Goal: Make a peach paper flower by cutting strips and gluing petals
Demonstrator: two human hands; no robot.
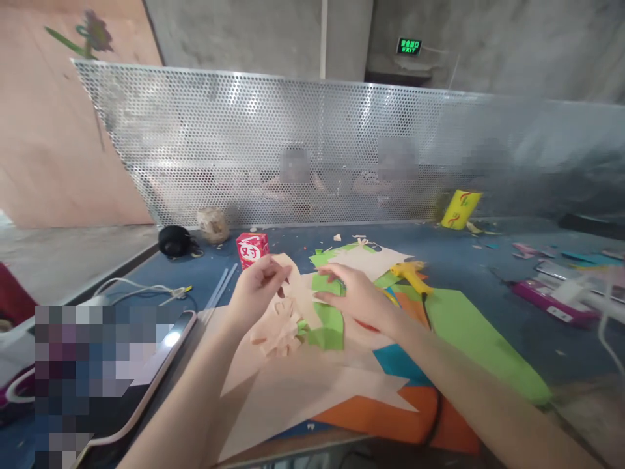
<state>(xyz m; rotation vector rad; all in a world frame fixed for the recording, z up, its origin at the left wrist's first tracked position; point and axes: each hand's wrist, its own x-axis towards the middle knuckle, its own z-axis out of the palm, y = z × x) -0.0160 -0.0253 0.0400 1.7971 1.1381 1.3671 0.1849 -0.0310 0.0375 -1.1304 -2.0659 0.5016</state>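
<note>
My left hand (258,285) is closed, its fingertips pinched together above the cream paper. Whatever may be between them is too small to make out. A curved cream paper piece (301,296) lies just beside those fingertips; I cannot tell whether they touch it. To its right, my right hand (352,290) hovers with thumb and fingers apart, over a green paper strip (326,335). Below the left hand sits a cream paper flower (278,335) with looped petals and a bit of green at its edge. Large cream sheets (303,384) spread beneath.
A yellow hot glue gun (413,279) lies right of my right hand, its black cord running toward me. Green (469,332) and orange sheets (390,417) lie nearby. A red box (252,247), glue sticks (219,293) and phone (146,371) are leftward. A perforated metal screen (234,143) stands behind.
</note>
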